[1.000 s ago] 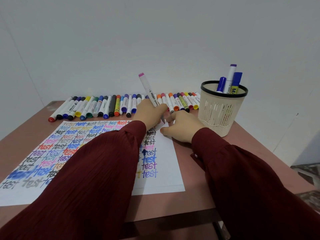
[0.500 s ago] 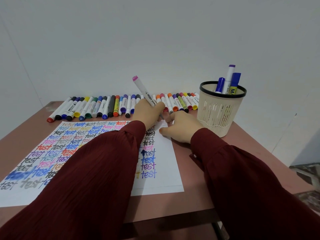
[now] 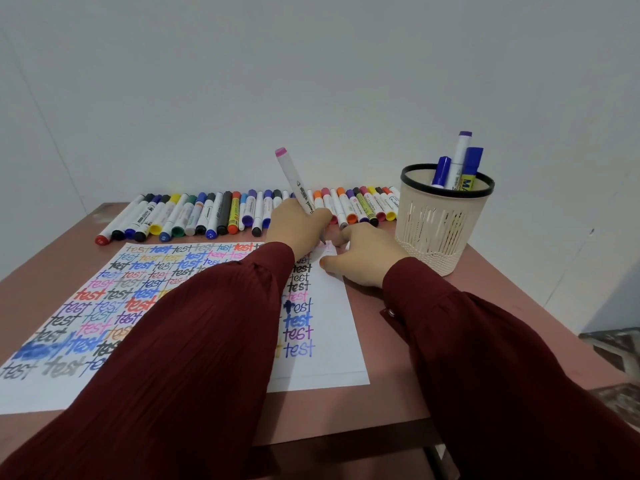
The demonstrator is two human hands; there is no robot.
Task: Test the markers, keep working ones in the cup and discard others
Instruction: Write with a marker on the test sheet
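A: What could go wrong from here?

B: The pink marker (image 3: 294,181) writes at the far right corner of the paper (image 3: 332,341), where little blank space is left; the tip may run off the sheet and stain the desk (image 3: 398,393); the mark under the tip looks faint, so a pale pink could be judged dry and a good marker thrown out

A: Anything else?

B: The left sleeve (image 3: 194,341) lies across the written words; any wet ink could smear; the row of markers (image 3: 207,213) lies just beyond the knuckles, so a push forward could set them rolling; the cup (image 3: 443,230) stands upright near the right hand (image 3: 363,258), with three markers in it, and a careless swing could tip it

A: And the hands?

B: The left hand (image 3: 298,226) grasps the pink marker low on its barrel, tip down on the paper, pink end tilted up and leftward; the arm reaches far forward over the sheet; the right hand lies released beside it, fingers loosely spread over the sheet's edge and the desk, thumb on the paper, gripping nothing I can see; whether a cap hides beneath the palm I cannot tell
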